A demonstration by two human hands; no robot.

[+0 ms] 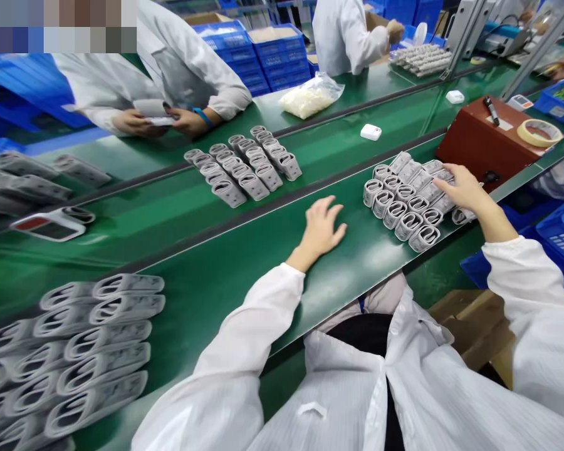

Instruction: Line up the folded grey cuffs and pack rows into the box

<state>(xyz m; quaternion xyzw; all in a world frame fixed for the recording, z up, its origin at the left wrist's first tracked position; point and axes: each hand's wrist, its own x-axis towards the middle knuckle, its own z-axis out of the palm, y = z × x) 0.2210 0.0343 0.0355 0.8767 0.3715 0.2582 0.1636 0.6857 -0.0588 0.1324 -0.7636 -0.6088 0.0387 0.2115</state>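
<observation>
My left hand (320, 227) is spread over the green bench (235, 269), with nothing in it. On the right, my right hand (463, 188) rests on the far right side of a block of rolled grey cuffs (402, 197), its fingers apart and touching the rolls. The cuffs lie in neat rows, their open ends facing me. Another large group of rolled cuffs (98, 351) lies at the lower left, away from both hands.
A brown-red box (493, 147) carries a tape roll (539, 133) and a marker (491, 111). Rolled cuffs (244, 164) and a white device (51, 224) sit on the belt. Across it, a person's hands (157, 119) hold a cuff.
</observation>
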